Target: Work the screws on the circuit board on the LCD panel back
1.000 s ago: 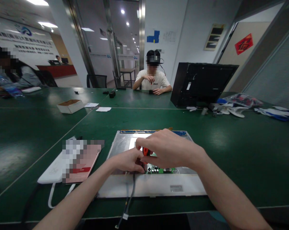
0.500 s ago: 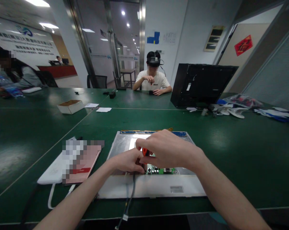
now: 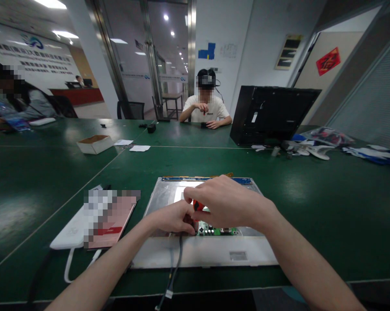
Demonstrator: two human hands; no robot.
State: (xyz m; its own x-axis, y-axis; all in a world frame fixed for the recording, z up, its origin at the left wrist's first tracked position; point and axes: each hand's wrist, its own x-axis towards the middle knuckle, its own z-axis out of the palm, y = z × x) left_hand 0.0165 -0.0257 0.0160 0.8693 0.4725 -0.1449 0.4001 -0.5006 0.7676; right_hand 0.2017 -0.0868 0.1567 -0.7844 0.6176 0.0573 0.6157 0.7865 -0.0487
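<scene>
A flat metal-backed display panel [image 3: 204,255] lies on the table before me, with a green circuit board [image 3: 229,231] on its back. My right hand [image 3: 230,202] is closed around the red-and-black handle of a screwdriver [image 3: 198,205], above the board's left part; the tip is hidden. Just left of it, my left hand [image 3: 173,217] rests low on the panel, thumb and fingers pressed together at the board. Whatever sits between those fingers cannot be seen. From beneath the left hand a dark cable [image 3: 181,248] runs over the panel's near edge.
To the left lie a white power bank [image 3: 67,231] with a white cable and a pinkish flat packet [image 3: 124,216]. Farther off are an open box [image 3: 96,144], paper slips and a black monitor [image 3: 274,114]. A person [image 3: 206,106] sits opposite, another at far left.
The screwdriver handle has turned a little between my right fingers, which have shifted slightly. My left hand and the panel stay in place.
</scene>
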